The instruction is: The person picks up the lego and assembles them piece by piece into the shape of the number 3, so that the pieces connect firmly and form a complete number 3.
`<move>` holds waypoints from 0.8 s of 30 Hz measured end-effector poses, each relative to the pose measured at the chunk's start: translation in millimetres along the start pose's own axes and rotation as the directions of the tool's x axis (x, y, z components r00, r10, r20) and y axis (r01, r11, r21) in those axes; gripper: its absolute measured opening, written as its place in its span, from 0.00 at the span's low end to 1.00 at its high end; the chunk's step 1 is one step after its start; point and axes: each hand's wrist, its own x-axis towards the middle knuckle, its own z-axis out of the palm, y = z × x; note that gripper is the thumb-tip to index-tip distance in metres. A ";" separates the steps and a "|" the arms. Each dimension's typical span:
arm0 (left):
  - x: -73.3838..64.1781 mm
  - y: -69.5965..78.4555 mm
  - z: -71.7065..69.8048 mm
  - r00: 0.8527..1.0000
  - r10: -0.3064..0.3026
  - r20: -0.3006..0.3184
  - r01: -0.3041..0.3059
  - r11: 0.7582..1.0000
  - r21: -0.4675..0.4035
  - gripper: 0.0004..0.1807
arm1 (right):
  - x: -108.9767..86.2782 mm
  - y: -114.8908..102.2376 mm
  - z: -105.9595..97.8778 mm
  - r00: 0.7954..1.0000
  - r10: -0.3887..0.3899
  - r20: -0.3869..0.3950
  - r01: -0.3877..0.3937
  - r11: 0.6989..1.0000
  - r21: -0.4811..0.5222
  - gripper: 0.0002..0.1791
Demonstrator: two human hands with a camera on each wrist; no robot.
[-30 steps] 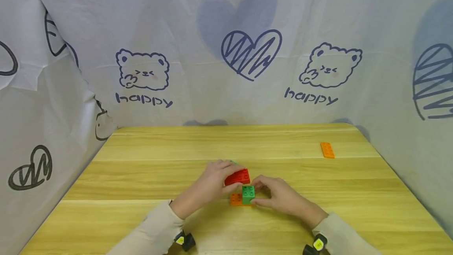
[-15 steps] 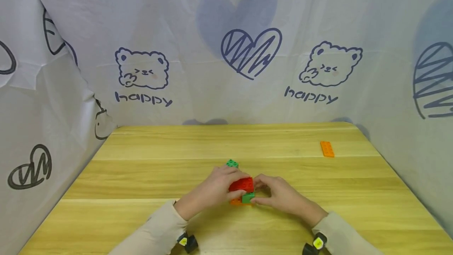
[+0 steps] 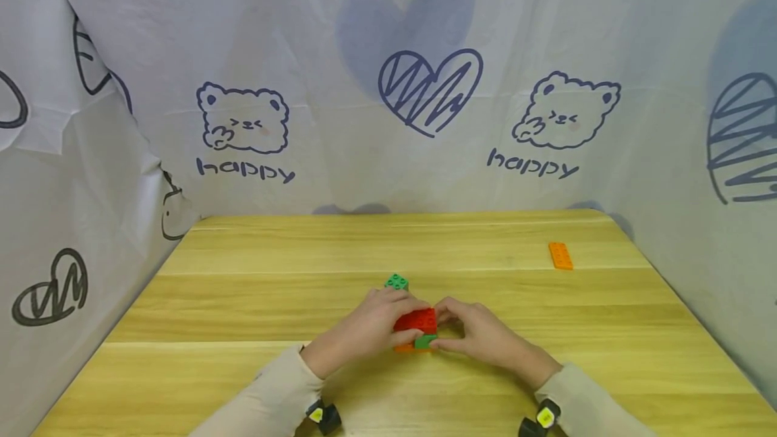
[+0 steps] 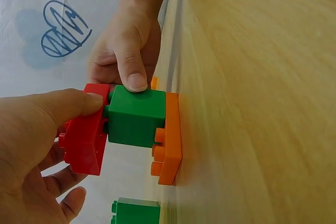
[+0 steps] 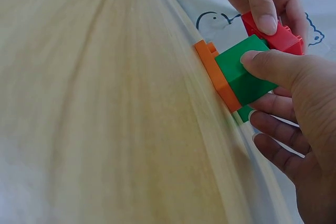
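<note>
My left hand [image 3: 379, 326] pinches a red toy brick [image 4: 86, 129] between thumb and fingers. The red brick sits right over the studs of a green brick [image 4: 137, 116], some of which show between the two in the left wrist view. Beneath the green brick lies a flat orange plate [image 4: 170, 140] on the table, with bare studs at its left end. My right hand [image 3: 485, 336] pinches the green brick from the right, thumb on its near face [image 5: 231, 66]. In the head view the left hand covers part of the red brick and the orange plate.
Another green brick [image 3: 397, 281] stands on the table just behind the left hand. A second orange plate [image 3: 561, 255] lies at the far right of the wooden table [image 3: 273, 248]. A printed white cloth [image 3: 340, 154] hangs behind the table and along its sides.
My left hand has moved the red brick right and toward me, down over the green brick, whose top it now covers. The rear green brick has come into view. The right hand stays put.
</note>
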 end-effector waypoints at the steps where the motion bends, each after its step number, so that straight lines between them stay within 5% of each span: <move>1: -0.1 0.1 0.1 1.000 0.000 0.003 0.000 1.000 0.000 0.22 | 0.1 0.2 0.1 1.000 0.000 -0.001 0.000 1.000 -0.001 0.21; 13: -0.2 0.6 -2.8 0.997 0.074 0.010 -0.074 0.995 0.066 0.22 | -1.4 0.4 0.9 1.000 0.000 0.004 0.000 1.000 -0.003 0.20; 24: -1.4 1.4 -6.8 0.997 0.067 0.047 -0.070 0.995 0.074 0.22 | -0.4 -0.5 1.9 0.999 -0.031 0.029 0.030 0.999 0.027 0.20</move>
